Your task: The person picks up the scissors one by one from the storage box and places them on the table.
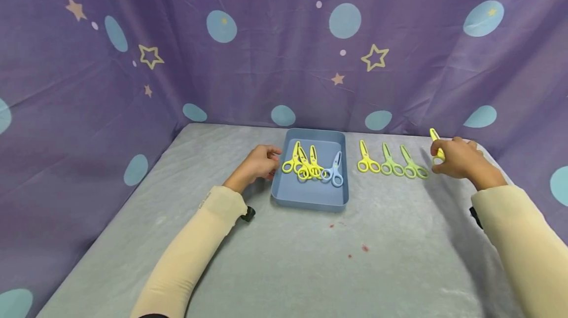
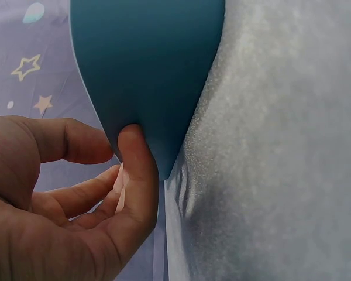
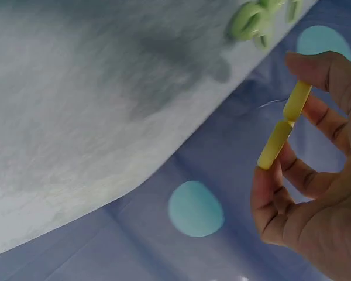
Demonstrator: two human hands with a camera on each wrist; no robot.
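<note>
My left hand (image 1: 262, 161) is at the left wall of a shallow blue tray (image 1: 308, 205). In the left wrist view its thumb lies on the tray's outer wall (image 2: 146, 64), with fingertips at the rim. Inside the tray lie yellow scissors (image 1: 291, 164), overlapping in a group, and blue scissors (image 1: 336, 172). Off at the right, my right hand (image 1: 459, 159) pinches yellow scissors (image 1: 435, 136) above the table, blades pointing away. The right wrist view shows the yellow handle loops (image 3: 276, 143) edge-on between thumb and fingers.
Right of the tray, yellow scissors (image 1: 367, 164) and two green scissors (image 1: 391, 167) lie in a row on the grey cloth-covered table (image 1: 284, 264). A purple patterned curtain (image 1: 275, 71) hangs behind the table and along its left side.
</note>
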